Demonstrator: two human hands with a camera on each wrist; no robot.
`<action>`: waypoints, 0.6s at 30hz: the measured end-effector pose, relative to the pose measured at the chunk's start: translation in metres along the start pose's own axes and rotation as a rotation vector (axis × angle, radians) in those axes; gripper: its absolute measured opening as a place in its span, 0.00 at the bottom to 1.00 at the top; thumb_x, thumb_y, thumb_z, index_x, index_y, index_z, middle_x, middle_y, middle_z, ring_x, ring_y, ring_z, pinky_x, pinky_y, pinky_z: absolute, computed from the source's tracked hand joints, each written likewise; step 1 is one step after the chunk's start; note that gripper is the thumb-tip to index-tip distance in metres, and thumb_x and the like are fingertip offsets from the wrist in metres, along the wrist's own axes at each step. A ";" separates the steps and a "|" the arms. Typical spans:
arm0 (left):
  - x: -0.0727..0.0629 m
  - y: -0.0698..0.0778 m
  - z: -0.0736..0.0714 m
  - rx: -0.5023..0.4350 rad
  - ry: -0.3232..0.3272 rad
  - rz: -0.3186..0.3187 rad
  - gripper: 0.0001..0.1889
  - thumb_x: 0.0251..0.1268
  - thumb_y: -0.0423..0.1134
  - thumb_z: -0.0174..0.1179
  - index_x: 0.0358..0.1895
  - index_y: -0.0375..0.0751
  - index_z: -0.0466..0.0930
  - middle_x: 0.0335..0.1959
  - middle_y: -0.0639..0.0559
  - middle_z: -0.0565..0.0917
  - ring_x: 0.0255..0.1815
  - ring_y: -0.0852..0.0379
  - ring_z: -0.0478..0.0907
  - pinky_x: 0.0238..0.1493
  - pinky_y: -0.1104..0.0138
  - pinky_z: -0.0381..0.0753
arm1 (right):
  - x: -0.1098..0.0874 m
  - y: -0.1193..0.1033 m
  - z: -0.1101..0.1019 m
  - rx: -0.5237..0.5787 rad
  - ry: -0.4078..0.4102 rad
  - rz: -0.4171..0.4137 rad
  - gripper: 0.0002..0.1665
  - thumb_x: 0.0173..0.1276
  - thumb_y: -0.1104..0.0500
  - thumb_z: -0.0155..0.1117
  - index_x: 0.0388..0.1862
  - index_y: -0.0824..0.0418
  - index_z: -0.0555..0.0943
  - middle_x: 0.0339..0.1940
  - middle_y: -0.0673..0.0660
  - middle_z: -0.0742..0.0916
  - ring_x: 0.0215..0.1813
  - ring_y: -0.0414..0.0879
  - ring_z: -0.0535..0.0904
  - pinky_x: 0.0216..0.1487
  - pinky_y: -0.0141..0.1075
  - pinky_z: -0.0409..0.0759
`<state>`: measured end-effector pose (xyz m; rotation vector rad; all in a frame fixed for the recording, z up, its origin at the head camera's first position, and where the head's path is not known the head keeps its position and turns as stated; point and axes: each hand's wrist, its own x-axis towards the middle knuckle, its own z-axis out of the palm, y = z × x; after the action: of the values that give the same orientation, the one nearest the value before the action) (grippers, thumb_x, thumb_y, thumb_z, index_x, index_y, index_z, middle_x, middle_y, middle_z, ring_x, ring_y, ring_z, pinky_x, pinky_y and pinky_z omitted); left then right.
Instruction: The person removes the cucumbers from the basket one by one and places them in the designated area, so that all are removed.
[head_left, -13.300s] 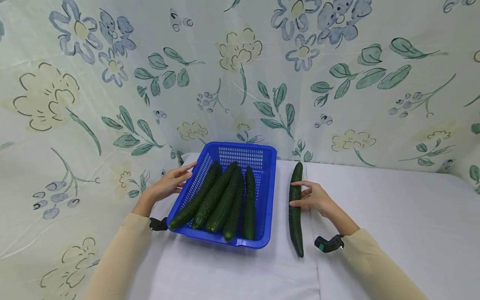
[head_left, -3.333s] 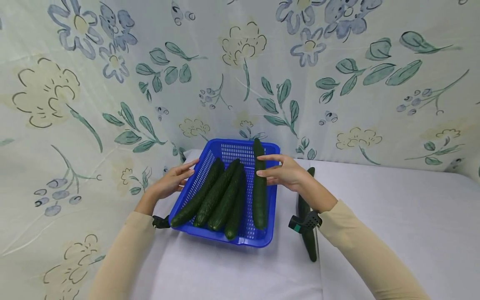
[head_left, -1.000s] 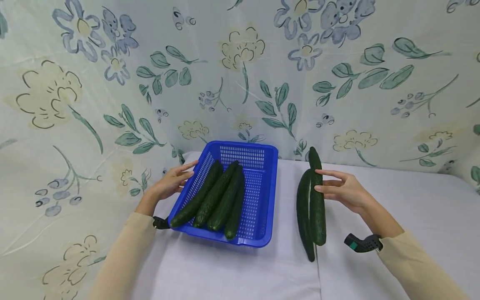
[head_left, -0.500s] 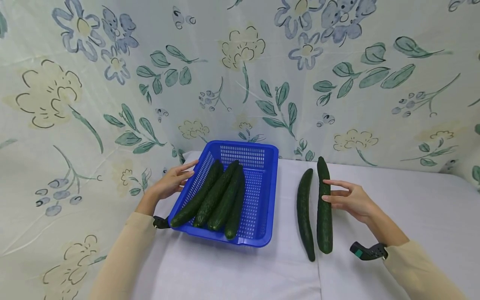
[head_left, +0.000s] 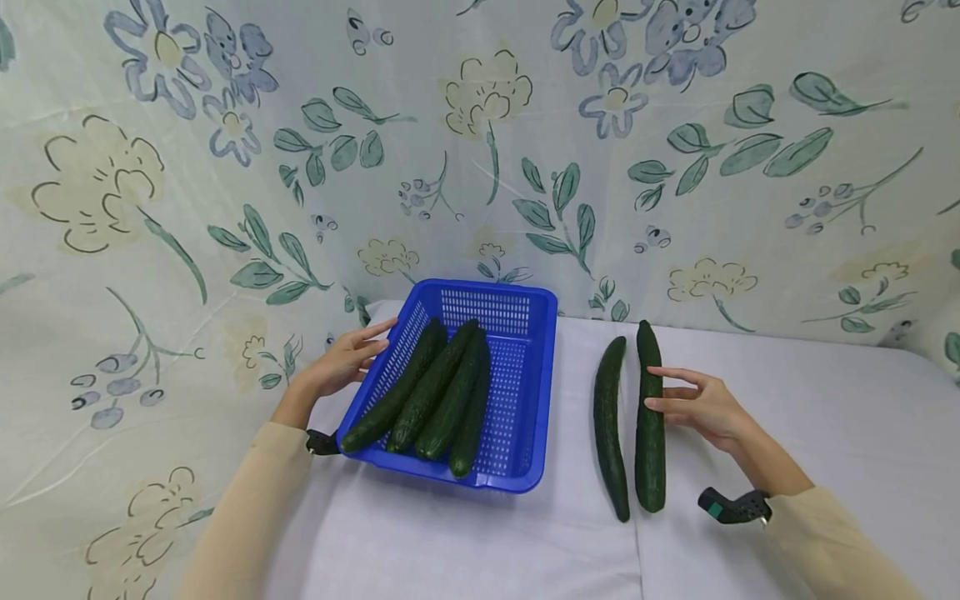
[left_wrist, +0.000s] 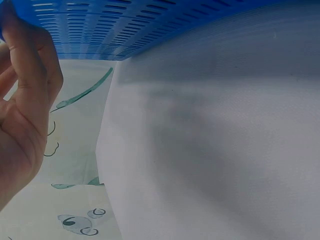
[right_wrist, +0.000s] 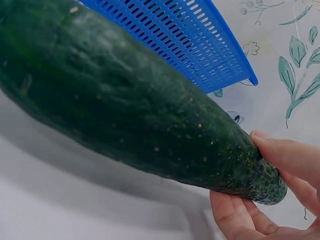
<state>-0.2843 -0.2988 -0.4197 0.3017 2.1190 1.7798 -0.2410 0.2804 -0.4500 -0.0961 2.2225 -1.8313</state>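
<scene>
In the head view my right hand (head_left: 701, 408) pinches a dark green cucumber (head_left: 651, 467) between thumb and fingers near its far end. This cucumber lies lengthwise along the white cloth, or very close above it. Left of it, a narrow gap apart, rests a second, slightly curved cucumber (head_left: 609, 425). The right wrist view shows the pinched cucumber (right_wrist: 125, 110) up close, with fingertips on both sides of its tip. My left hand (head_left: 341, 367) touches the left side of a blue plastic basket (head_left: 536, 400), its index finger reaching the rim. Several cucumbers (head_left: 435, 392) lie side by side in the basket's left half.
A white cloth (head_left: 465, 542) covers the table and continues to the right. Behind and to the left hangs a floral fabric (head_left: 480, 150), close to the basket's back edge. A seam or fold (head_left: 637, 550) runs along the cloth near the two cucumbers.
My right hand has taken a cucumber from the basket's right side, carried it rightward over the other cucumber and lowered it beside that one. My left hand has stayed at the basket.
</scene>
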 end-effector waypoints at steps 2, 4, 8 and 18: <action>0.000 0.000 0.000 0.000 0.001 0.001 0.29 0.81 0.44 0.48 0.80 0.55 0.55 0.67 0.33 0.72 0.51 0.47 0.83 0.42 0.56 0.86 | 0.001 0.000 0.001 -0.007 0.000 0.003 0.37 0.66 0.61 0.72 0.73 0.61 0.71 0.66 0.82 0.68 0.45 0.42 0.83 0.47 0.39 0.84; 0.000 0.000 0.000 0.000 0.000 0.003 0.29 0.81 0.45 0.49 0.80 0.55 0.55 0.67 0.33 0.72 0.51 0.47 0.83 0.43 0.56 0.86 | 0.001 0.000 0.001 -0.011 0.000 0.008 0.37 0.66 0.61 0.72 0.72 0.60 0.72 0.65 0.81 0.69 0.44 0.43 0.83 0.47 0.40 0.84; 0.000 0.001 0.000 -0.002 0.001 0.004 0.29 0.81 0.45 0.49 0.80 0.55 0.55 0.67 0.33 0.72 0.51 0.47 0.83 0.43 0.56 0.86 | 0.003 0.001 0.002 -0.023 0.000 0.011 0.37 0.65 0.61 0.73 0.72 0.60 0.72 0.64 0.80 0.71 0.44 0.43 0.83 0.46 0.40 0.84; 0.000 0.001 0.000 -0.013 0.000 -0.001 0.27 0.82 0.40 0.45 0.80 0.54 0.54 0.67 0.31 0.71 0.50 0.46 0.83 0.43 0.56 0.86 | 0.007 0.004 0.005 -0.062 0.015 0.030 0.41 0.63 0.61 0.75 0.72 0.66 0.69 0.56 0.74 0.77 0.39 0.44 0.82 0.42 0.38 0.84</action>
<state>-0.2843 -0.2987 -0.4188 0.2971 2.1060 1.7929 -0.2461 0.2748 -0.4554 -0.0604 2.2788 -1.7529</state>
